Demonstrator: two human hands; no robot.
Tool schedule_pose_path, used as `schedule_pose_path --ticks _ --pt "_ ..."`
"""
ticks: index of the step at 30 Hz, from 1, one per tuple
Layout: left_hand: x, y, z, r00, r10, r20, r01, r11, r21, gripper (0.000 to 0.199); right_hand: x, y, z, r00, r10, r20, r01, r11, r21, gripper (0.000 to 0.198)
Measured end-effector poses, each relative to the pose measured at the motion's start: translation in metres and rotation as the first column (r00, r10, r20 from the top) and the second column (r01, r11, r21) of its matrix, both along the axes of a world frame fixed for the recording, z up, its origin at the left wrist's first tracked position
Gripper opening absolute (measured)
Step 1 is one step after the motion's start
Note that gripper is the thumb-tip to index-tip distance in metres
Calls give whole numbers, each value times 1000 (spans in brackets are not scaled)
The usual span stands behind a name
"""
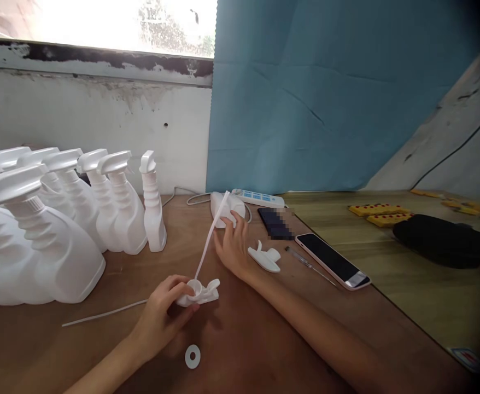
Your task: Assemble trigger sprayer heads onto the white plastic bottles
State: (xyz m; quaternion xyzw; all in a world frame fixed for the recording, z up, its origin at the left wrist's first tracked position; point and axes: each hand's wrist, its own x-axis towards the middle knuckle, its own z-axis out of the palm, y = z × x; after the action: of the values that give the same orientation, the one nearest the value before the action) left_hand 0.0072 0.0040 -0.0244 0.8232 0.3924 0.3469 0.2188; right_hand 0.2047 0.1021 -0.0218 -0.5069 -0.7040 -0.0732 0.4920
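Brown tabletop (260, 345); left hand (163, 310) holds white sprayer head (208, 295)

Pink-edged phone (331, 259), blue sheet (305, 109), power strip (259, 198), perhaps black cloth (437, 241)

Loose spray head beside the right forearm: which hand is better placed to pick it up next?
Probably the right hand: it is nearer the loose spray head, though it may be touching a white object. The left hand holds another spray head.
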Motion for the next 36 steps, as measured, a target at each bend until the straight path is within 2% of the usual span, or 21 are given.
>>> schedule_pose_path --ticks 3,6,10,13,16,21,25,30,36 --pt "-4 2 -1 996 29 86 -26 999 -35 5 0 25 0 937 -235 260 241 970 7 45" --pt "-6 4 -2 985 78 155 -61 992 -113 7 -2 38 -2 884 -295 363 318 948 -4 49" --pt "-6 5 -4 965 167 201 -111 959 -261 23 -5 43 -4 871 -282 403 305 952 7 46" --pt "-4 5 -4 954 190 234 -110 943 -316 26 -9 47 -3 862 -298 410 314 949 31 54" --pt "-3 6 -2 962 174 212 -98 940 -326 27 -17 56 -3 857 -304 416 313 949 49 59" --pt "-2 8 1 983 121 136 -69 939 -337 25 -27 65 -9 845 -276 458 281 958 60 37" --pt "-2 7 1 981 128 143 -69 931 -359 20 -26 65 -13 840 -239 488 232 970 75 42" --pt "-1 8 1 980 128 154 -65 931 -360 20 -22 64 -15 851 -182 493 165 983 79 36" --pt "0 7 5 980 131 151 -70 932 -356 21 -22 64 -20 901 -129 414 97 991 97 43"
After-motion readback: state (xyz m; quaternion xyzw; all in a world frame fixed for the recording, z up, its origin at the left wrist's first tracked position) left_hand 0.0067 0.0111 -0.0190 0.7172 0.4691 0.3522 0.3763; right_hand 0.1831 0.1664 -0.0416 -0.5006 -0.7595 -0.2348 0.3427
